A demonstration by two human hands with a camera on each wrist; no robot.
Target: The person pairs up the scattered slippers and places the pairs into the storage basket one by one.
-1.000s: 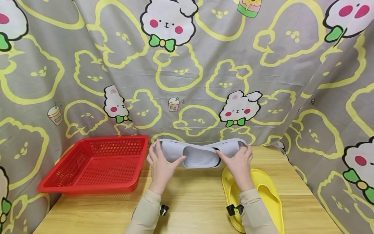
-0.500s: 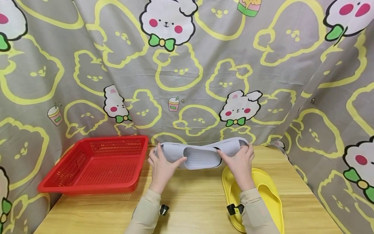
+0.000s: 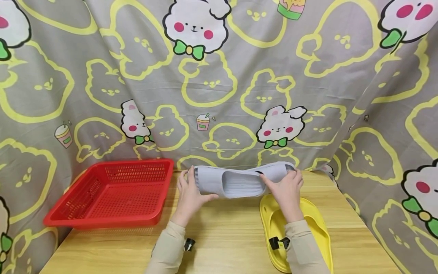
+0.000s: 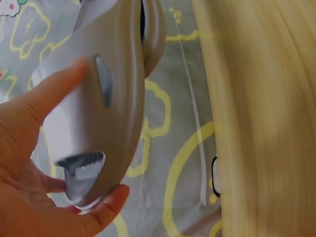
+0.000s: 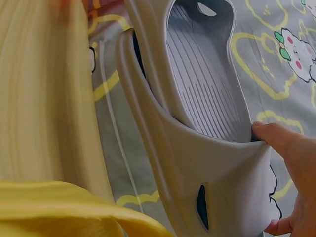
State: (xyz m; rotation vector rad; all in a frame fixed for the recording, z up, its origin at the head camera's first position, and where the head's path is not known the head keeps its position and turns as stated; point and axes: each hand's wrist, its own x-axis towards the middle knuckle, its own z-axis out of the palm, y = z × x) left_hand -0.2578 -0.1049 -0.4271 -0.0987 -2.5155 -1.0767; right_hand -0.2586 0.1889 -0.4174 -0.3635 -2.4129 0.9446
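Two light grey slippers [image 3: 210,180], fitted one into the other heel to toe, are held sideways above the far part of the table. My left hand [image 3: 189,196] holds their left end. In the left wrist view its thumb lies along the upper of one grey slipper [image 4: 118,113], and its fingers curl round the toe end. At the other end, my right hand [image 3: 285,194] grips the pair. In the right wrist view its thumb presses the upper's edge at the foot opening [image 5: 207,84]; most of its fingers are out of sight.
A red plastic basket [image 3: 157,217] with perforated walls stands on the left of the wooden table [image 3: 219,236]. Yellow slipper footwear [image 3: 316,219] lies at the right, partly under my right forearm. A patterned grey curtain [image 3: 219,95] hangs behind the table.
Both hands and the grey slippers have shifted a little to the right. The left thumb has moved lower, off the near slipper's opening edge. Basket and yellow footwear have stayed put.
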